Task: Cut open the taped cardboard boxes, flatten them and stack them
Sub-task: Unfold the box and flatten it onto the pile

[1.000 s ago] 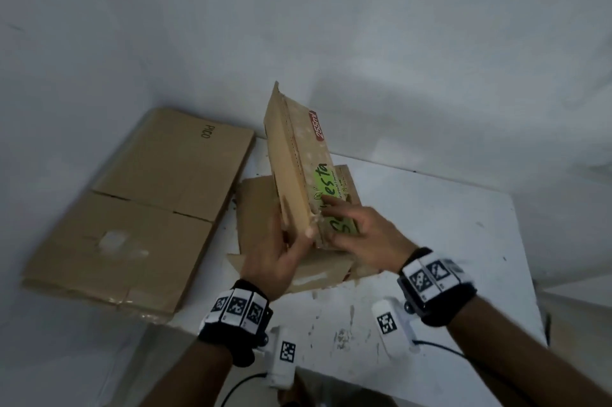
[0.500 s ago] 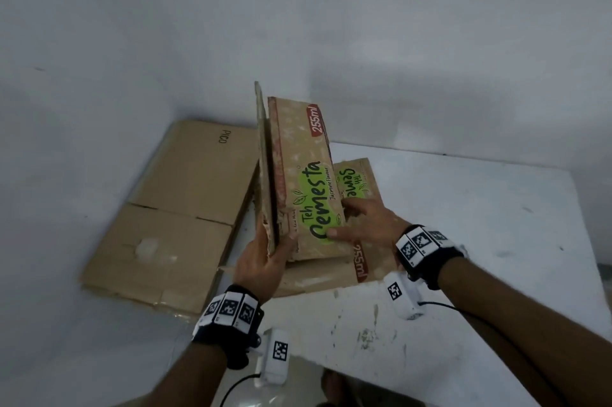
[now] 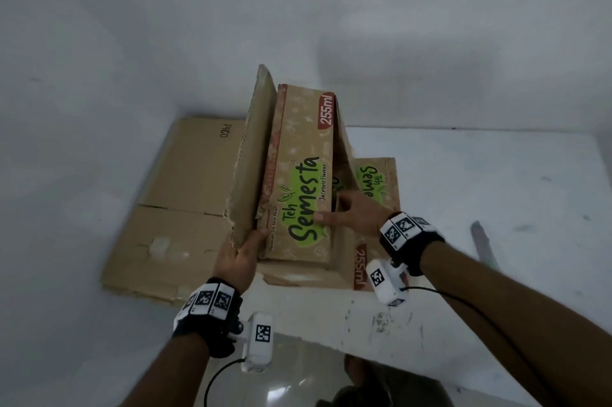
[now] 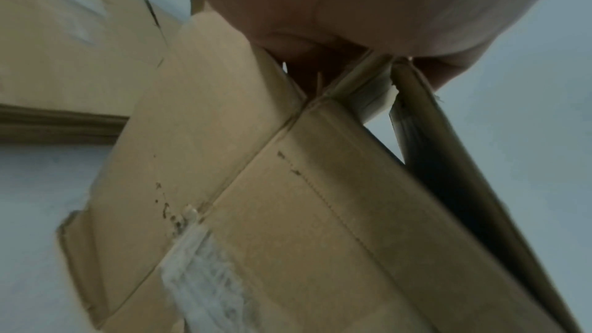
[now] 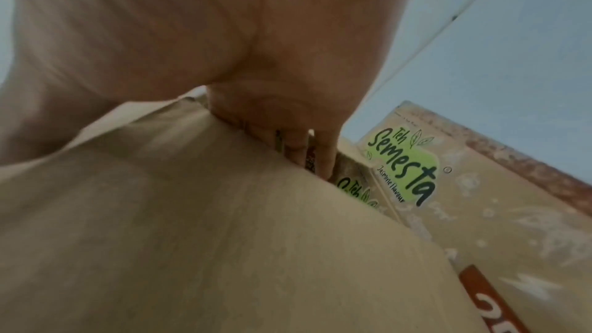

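Observation:
A brown printed "Teh Semesta" box, partly collapsed, stands on end over the table, and both hands hold it. My left hand grips its lower left flap edge. In the left wrist view the thumb and fingers pinch that corner of the box. My right hand has its thumb on the printed face and its fingers curled over the right edge of the box. A second, flattened "Teh Semesta" box lies on the table beneath it.
A large flattened plain cardboard sheet marked "PICO" lies at the left, against the wall and over the table edge. A grey cutter lies on the white table to the right. White walls close in behind and to the left.
The held box has turned its printed face more towards me and spread wider. My right fingers have slipped round its right edge. The left hand keeps its hold on the flap.

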